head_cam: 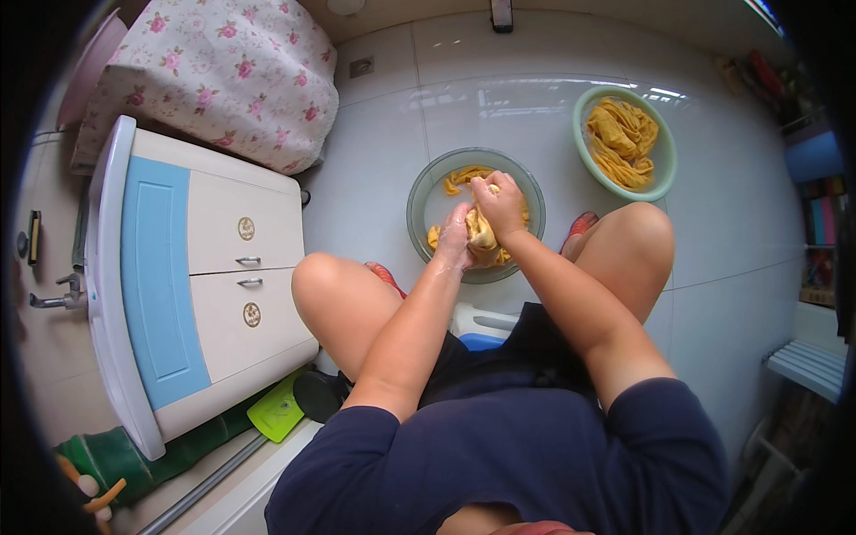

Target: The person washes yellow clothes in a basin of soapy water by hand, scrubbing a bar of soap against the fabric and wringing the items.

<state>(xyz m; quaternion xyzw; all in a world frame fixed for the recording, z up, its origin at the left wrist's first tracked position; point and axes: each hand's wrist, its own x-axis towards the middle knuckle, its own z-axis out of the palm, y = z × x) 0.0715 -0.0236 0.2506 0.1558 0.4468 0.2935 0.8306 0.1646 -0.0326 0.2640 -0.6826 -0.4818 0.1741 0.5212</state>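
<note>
Over a round, see-through basin on the tiled floor, both hands grip a wet yellow cloth. My left hand wraps its near left side, wet and with some suds on the wrist. Higher up and to the right, my right hand is closed in a fist around a bunched part of the same cloth. Parts of the cloth hang into the basin, where more yellow fabric lies in whitish water. How much of the cloth is inside my fists is hidden.
A pale green basin with crumpled yellow cloth stands at the far right. To the left is a washbasin cabinet with a tap. A floral cover drapes something behind it. Beneath me is a white and blue stool.
</note>
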